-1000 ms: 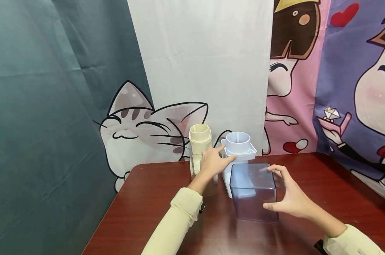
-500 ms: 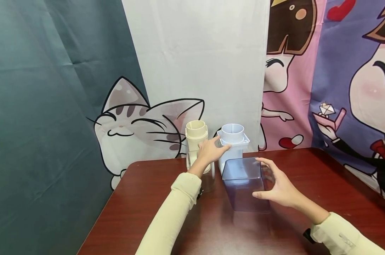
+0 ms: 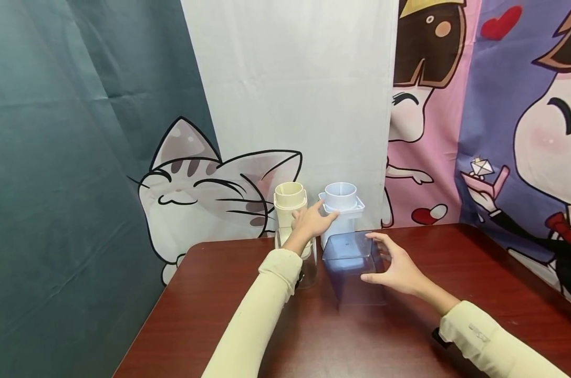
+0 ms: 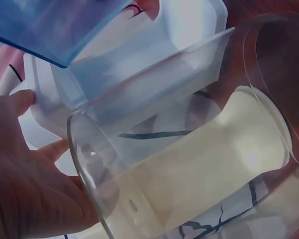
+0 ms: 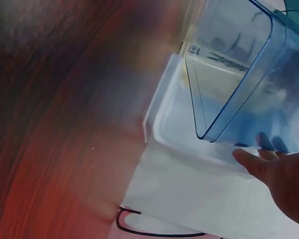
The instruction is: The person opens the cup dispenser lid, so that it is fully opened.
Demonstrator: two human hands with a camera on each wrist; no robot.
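Observation:
My right hand (image 3: 398,268) grips a translucent blue square container (image 3: 349,247) by its right side, fingers on the upper edge and thumb lower down. The container overlaps the front of a light-blue stand (image 3: 340,195) with a round top ring and a flat flange. My left hand (image 3: 310,220) holds that stand at its left flange, thumb and finger on either side of the rim (image 4: 35,84). Under my left forearm stands a cream stand (image 3: 290,195), partly hidden, with a clear cylinder (image 4: 72,144) around its lower part. In the right wrist view the container (image 5: 284,94) slants over the pale stand.
All of it stands on a reddish-brown wooden table (image 3: 219,315), near the far edge. A printed cloth backdrop (image 3: 294,79) hangs right behind the table. The cream and light-blue stands are side by side with little room between them.
My right hand has brought the blue container leftward and closer to the light-blue stand. My left hand has stayed at the stand's flange. The head view has shifted slightly.

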